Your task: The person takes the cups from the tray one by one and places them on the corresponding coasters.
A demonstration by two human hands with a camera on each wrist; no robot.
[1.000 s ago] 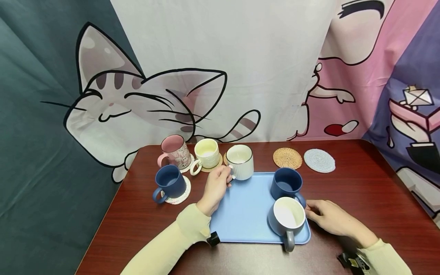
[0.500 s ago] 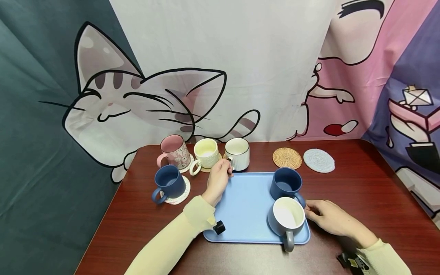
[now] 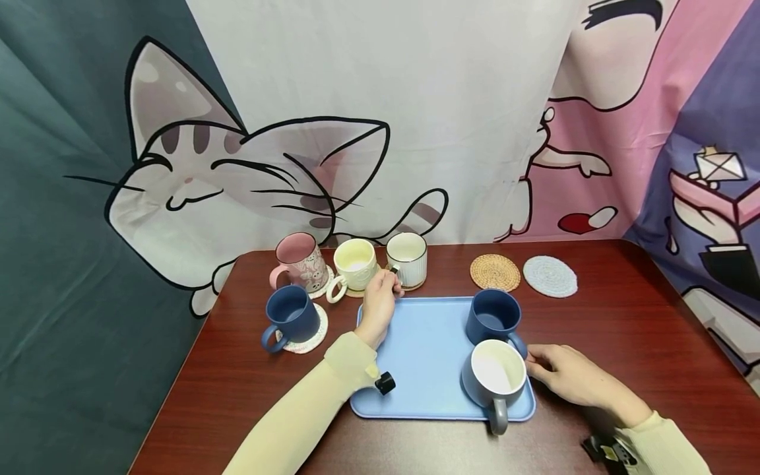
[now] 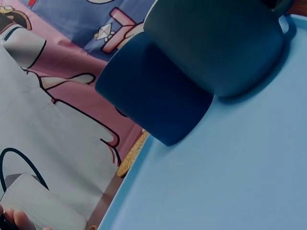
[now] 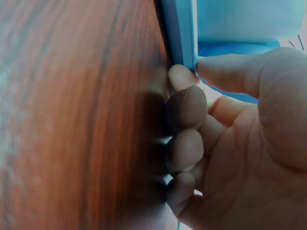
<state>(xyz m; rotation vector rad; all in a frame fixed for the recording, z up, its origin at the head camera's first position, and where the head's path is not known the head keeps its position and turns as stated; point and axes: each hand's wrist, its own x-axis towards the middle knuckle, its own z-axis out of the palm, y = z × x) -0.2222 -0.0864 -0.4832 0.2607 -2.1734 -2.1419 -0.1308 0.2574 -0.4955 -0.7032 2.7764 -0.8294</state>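
Observation:
My left hand (image 3: pixel 380 303) grips the handle of a white ribbed mug (image 3: pixel 413 267) with a dark rim. This mug stands upright behind the tray, with a bit of tan coaster (image 3: pixel 423 285) showing under it. In the left wrist view only part of the white mug (image 4: pixel 45 206) and some fingertips (image 4: pixel 21 219) show at the lower left. My right hand (image 3: pixel 570 375) pinches the right edge of the light blue tray (image 3: pixel 421 376) between thumb and fingers. On the tray's right side sit a navy mug (image 3: pixel 494 320) and a grey mug (image 3: pixel 489 386) with a white inside.
To the left, a pink mug (image 3: pixel 304 264), a yellow mug (image 3: pixel 356 264) and a blue mug (image 3: pixel 292 313) stand on coasters. Behind the tray lie a woven tan coaster (image 3: pixel 495 272) and a pale blue coaster (image 3: pixel 550 276). A printed cloth (image 3: pixel 475 132) hangs at the table's back edge.
My left hand has moved the white mug back and slightly left, from over the tray's back edge to the coaster behind it. The right hand has stayed at the tray's edge.

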